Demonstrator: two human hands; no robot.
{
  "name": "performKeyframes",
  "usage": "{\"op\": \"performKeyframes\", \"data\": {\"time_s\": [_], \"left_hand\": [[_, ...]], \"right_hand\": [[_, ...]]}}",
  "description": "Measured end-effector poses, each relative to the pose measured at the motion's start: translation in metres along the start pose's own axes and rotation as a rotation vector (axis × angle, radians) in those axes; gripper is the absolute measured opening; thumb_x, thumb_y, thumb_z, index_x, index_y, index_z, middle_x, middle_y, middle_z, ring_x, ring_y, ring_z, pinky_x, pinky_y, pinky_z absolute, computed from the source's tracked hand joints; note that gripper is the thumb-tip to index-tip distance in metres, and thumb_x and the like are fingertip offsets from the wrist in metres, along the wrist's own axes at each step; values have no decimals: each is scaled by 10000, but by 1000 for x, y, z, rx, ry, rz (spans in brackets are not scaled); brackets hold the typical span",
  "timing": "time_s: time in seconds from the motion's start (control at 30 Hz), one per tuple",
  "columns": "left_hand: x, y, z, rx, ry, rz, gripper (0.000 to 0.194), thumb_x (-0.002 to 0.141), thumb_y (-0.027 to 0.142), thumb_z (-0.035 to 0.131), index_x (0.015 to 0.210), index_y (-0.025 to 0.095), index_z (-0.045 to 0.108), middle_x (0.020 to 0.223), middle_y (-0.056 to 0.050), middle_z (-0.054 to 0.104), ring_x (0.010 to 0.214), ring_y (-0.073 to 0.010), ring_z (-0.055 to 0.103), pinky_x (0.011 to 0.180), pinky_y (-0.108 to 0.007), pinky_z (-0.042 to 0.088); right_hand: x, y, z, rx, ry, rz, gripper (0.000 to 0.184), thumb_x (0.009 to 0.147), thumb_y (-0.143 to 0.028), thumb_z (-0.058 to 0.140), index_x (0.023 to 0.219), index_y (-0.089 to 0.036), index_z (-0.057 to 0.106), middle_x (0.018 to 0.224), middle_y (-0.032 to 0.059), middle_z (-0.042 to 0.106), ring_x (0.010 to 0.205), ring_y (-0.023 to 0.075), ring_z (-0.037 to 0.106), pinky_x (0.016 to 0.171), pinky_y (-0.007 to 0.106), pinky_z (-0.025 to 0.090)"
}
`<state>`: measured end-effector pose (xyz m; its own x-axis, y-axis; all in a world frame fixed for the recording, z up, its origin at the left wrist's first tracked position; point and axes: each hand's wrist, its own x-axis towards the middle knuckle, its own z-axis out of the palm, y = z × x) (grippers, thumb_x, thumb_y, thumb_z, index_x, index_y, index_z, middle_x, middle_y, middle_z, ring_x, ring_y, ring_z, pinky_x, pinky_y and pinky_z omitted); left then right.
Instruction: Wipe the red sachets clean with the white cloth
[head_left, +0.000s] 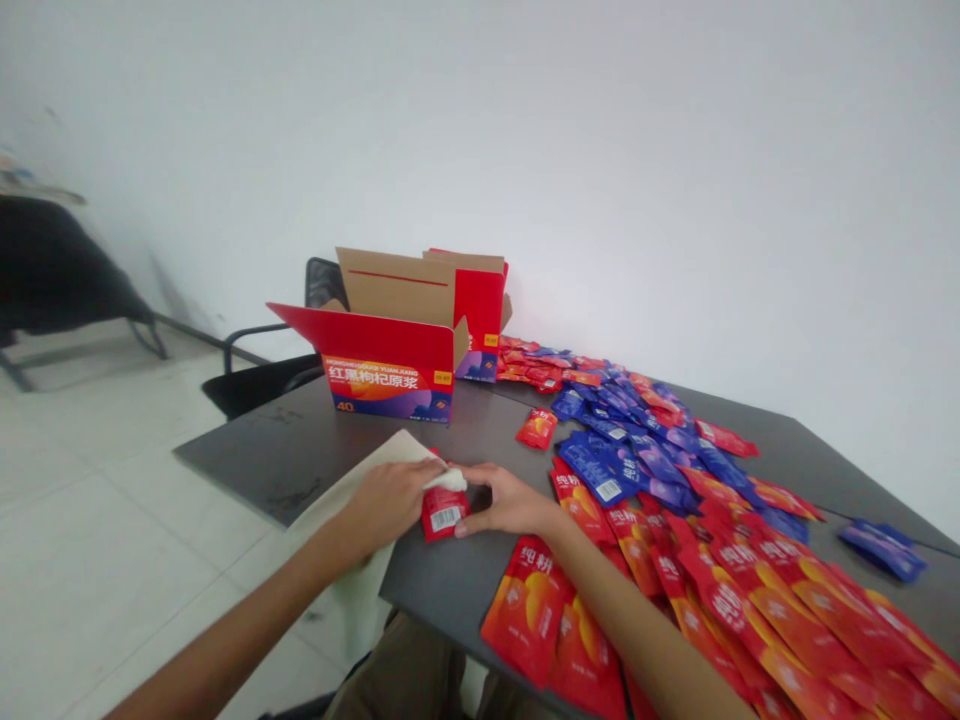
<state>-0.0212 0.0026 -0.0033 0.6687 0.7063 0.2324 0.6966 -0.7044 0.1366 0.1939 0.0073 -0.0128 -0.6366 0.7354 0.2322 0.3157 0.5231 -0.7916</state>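
Observation:
A red pouch (444, 518) with a white barcode label lies near the table's front edge between my hands. My left hand (391, 503) is closed on a pale cloth (379, 462), and a fold of that cloth covers the pouch's upper part. The rest of the cloth hangs over the table edge. With thumb and fingers, my right hand (508, 502) grips the pouch at its right side; the fingertips by the cloth are partly hidden. Beside my right forearm lie red-orange pouches (529, 590), flat and overlapping in rows.
An open red carton (390, 385) stands on the dark table (300, 440), with a second carton (480, 310) behind it. Blue pouches (615, 465) and red ones are heaped at the right. One small red pouch (537, 428) lies apart. A black chair (262, 380) is beyond the table.

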Motion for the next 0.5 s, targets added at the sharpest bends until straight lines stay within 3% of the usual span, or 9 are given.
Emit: {"op": "performKeyframes", "data": {"time_s": [0.1, 0.27, 0.43, 0.5], "left_hand": [[3, -4, 3, 36, 16, -33, 402, 869, 83, 412, 1229, 135, 583, 1242, -128, 639, 1087, -241, 634, 951, -380, 490], [-7, 9, 11, -27, 17, 198, 492, 817, 31, 435, 1276, 161, 554, 1312, -92, 598, 1233, -204, 536, 1048, -329, 418], [3, -5, 1, -2, 12, -18, 421, 850, 70, 428, 1224, 165, 596, 1229, -110, 651, 1089, -235, 636, 968, -378, 477], [2, -3, 3, 27, 9, 13, 422, 841, 62, 433, 1224, 146, 591, 1256, -125, 632, 1141, -234, 607, 997, -375, 455]], "right_hand": [[1, -3, -1, 49, -13, -29, 701, 657, -377, 795, 1300, -230, 560, 1202, 28, 667, 1059, 232, 616, 986, 343, 425], [1, 0, 0, 55, -31, -44, 839, 616, -356, 823, 1371, -233, 477, 1234, 38, 646, 1070, 240, 609, 949, 335, 452], [0, 0, 0, -16, 6, -1, 723, 653, -374, 800, 1319, -265, 540, 1168, 13, 677, 1063, 240, 613, 994, 359, 413], [0, 1, 0, -28, 8, 10, 727, 650, -380, 801, 1318, -264, 541, 1149, 10, 680, 1050, 238, 615, 975, 349, 425]]}}
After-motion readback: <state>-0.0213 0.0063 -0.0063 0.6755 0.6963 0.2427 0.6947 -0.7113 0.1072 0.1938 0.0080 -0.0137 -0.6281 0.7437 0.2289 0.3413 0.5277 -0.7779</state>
